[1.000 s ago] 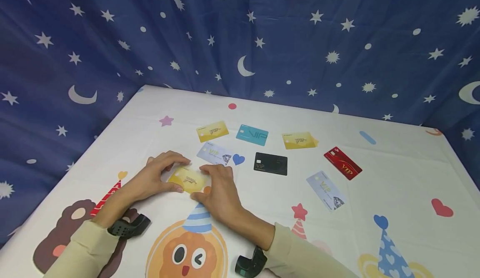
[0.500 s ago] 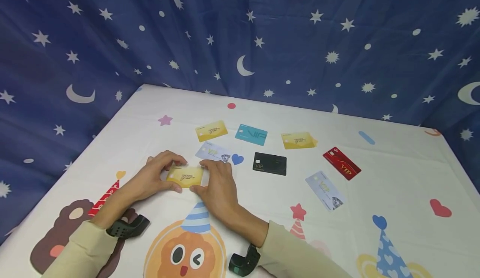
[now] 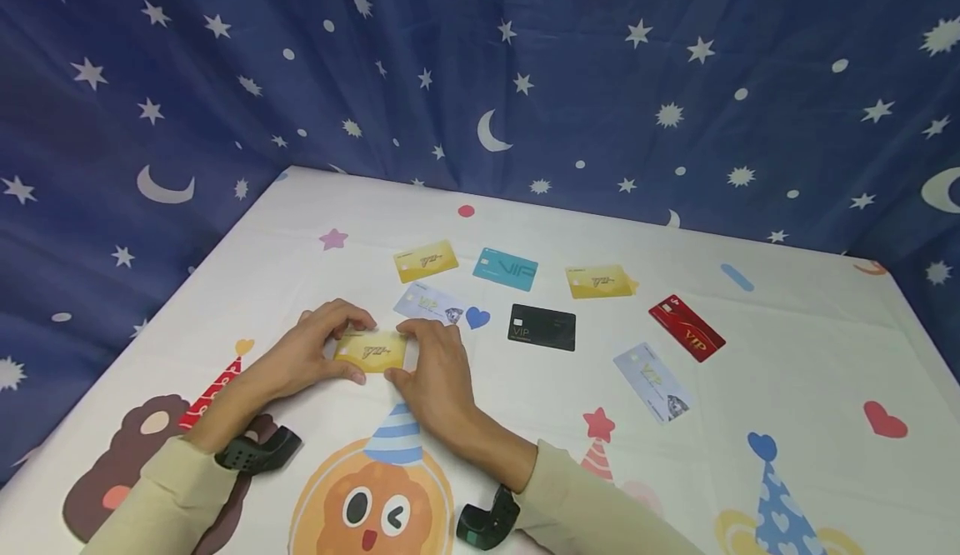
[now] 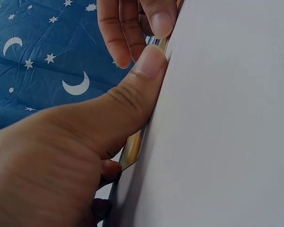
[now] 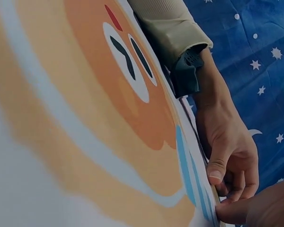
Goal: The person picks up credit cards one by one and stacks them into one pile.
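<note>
Pinching 1 gold card by its edges, left hand and right hand rest near 1 silver card.

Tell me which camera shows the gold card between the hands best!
The head view: there the gold card shows its printed front. The left wrist view shows only narrow bits; the right wrist view, barely a sliver.

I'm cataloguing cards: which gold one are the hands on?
The front gold card, between left hand and right hand; the other two gold cards lie farther back, untouched.
</note>
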`<state>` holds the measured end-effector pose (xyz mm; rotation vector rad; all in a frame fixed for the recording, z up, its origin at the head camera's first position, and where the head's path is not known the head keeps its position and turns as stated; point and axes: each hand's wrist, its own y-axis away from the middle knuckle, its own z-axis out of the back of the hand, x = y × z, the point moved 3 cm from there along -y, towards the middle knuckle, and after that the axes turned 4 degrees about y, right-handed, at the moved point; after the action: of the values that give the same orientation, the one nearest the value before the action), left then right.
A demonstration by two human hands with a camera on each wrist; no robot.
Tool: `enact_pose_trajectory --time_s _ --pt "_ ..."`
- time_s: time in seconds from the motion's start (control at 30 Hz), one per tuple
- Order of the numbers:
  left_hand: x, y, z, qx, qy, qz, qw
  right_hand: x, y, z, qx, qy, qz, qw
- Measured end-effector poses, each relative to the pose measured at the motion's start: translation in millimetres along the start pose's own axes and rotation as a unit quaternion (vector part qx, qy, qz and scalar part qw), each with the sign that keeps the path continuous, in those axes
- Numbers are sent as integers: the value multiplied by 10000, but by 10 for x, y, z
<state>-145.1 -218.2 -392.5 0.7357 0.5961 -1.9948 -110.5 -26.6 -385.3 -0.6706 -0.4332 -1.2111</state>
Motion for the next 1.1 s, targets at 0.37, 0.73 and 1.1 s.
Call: enact_pose_trajectory --time_s 0.37,0.73,1.1 --pt "2 -9 16 10 15 98 10000 -5 -30 -1 186 -695 -508 9961" --pt "27 -15 17 -195 99 -403 9989 -13 -30 27 149 -1065 -522 9928" --pt "24 6 8 -141 166 -69 9997 -29 -21 29 -9 -1161 -489 9920"
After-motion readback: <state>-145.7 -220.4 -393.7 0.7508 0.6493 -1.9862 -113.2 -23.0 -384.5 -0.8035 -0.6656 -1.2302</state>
